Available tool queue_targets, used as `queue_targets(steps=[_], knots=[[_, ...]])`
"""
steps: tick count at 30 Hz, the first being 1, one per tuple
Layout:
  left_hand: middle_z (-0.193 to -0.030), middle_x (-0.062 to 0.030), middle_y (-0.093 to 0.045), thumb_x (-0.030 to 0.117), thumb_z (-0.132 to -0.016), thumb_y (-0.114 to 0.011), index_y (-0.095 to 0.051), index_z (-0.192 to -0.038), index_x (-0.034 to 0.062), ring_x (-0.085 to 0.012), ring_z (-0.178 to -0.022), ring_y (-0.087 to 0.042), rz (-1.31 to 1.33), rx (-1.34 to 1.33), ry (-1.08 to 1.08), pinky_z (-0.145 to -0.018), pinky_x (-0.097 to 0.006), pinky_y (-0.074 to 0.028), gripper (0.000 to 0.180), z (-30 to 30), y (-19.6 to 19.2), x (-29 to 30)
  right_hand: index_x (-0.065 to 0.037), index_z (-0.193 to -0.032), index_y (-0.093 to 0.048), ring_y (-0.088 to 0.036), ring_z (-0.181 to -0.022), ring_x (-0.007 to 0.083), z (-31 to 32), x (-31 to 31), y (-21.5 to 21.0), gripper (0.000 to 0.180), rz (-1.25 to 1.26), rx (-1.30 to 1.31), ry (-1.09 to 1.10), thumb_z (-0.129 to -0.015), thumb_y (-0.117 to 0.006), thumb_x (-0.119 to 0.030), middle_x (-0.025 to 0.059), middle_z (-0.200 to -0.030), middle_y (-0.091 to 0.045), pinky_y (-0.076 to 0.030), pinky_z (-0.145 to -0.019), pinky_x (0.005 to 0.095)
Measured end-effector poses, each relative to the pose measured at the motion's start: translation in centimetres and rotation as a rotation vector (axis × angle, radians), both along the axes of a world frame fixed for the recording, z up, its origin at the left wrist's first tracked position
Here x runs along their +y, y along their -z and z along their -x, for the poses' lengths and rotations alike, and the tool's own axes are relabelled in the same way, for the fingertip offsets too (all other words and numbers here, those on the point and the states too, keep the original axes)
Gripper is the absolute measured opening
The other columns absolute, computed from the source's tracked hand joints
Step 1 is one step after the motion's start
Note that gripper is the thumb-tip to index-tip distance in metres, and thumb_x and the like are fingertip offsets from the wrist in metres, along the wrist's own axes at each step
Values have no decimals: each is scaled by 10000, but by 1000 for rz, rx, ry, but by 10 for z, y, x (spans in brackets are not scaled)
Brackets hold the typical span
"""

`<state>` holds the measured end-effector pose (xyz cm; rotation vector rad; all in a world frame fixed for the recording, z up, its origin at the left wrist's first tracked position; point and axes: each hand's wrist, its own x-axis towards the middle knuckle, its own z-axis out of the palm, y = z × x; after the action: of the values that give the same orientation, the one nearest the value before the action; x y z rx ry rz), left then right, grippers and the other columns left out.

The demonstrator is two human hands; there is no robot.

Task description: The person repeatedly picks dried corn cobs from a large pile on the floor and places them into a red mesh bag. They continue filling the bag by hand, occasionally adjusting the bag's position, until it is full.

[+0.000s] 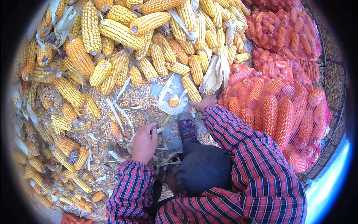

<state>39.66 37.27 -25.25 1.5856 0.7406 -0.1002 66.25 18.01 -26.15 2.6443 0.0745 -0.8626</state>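
Note:
My right hand [206, 103] reaches out ahead, its fingers at the lower end of a yellow ear of corn [191, 89] and closed on it. Just above that hand lies an ear wrapped in dry, pale husk [217, 74]. My left hand [145, 143] hovers over loose kernels and husk scraps, fingers loosely bent and apart, with nothing visible in them. Between the hands, a small ear [174, 100] rests on spread husk leaves [164, 106]. Both of my sleeves are red and navy plaid.
A big heap of bare yellow ears [123, 35] spreads ahead and down the left side. Red mesh sacks [276, 108] full of corn stand along the right, beside a wire-mesh crib [333, 74]. My patterned shoe [187, 128] is planted among scattered kernels [100, 130].

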Motion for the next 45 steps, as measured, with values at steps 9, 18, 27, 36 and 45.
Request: queue_targets(steps=[9,18,27,36,45], knots=[[-1266,-154,-610,283,-956,-652,-536,-1355,31,-235,-1175,-585,586,-91,-166,-992,-364,-472,486,-28,-10,5,-113,-1382,-539,-429,-1205,465,50,63,-54,823,-675,377,-177,-726,-727,-572,313,-1272,-430,-378,-1058,461],[-1405,-206,-485,403,-741,-715,-187,-1564,59,-337,-1280,-521,1401,-420,-588,-1100,-475,-418,1037,-12,-9,39,-104,-1549,-228,-565,-1194,339,63,121,-79,839,-1190,910,164,-898,-693,-359,274,-1357,-467,-476,-998,429],[-1488,-312,-357,466,-690,-744,-118,-1590,137,-471,-1271,-496,1633,-577,-449,-1070,-568,-416,1144,6,-11,15,3,-1506,-160,-428,-1306,401,-107,87,25,1229,-457,-237,-217,-591,-910,-329,254,-1397,-425,-355,-1115,446],[-1427,-302,-414,550,-727,-690,-555,-1345,8,-466,-1116,-598,1589,-419,-405,-892,-558,-549,834,24,-16,-8,-178,-1565,-27,-414,-1292,465,-70,74,59,1349,-460,-206,-272,-540,-903,-231,321,-1364,-398,-355,-1125,470],[-1088,-101,-628,364,-805,-752,-574,-1205,16,-201,-1006,-626,1226,-381,-779,-943,-361,-494,559,47,-85,29,-63,-1272,-478,-645,-868,259,-4,104,37,657,-1067,353,714,-675,-748,-113,90,-976,-604,-553,-783,496]])
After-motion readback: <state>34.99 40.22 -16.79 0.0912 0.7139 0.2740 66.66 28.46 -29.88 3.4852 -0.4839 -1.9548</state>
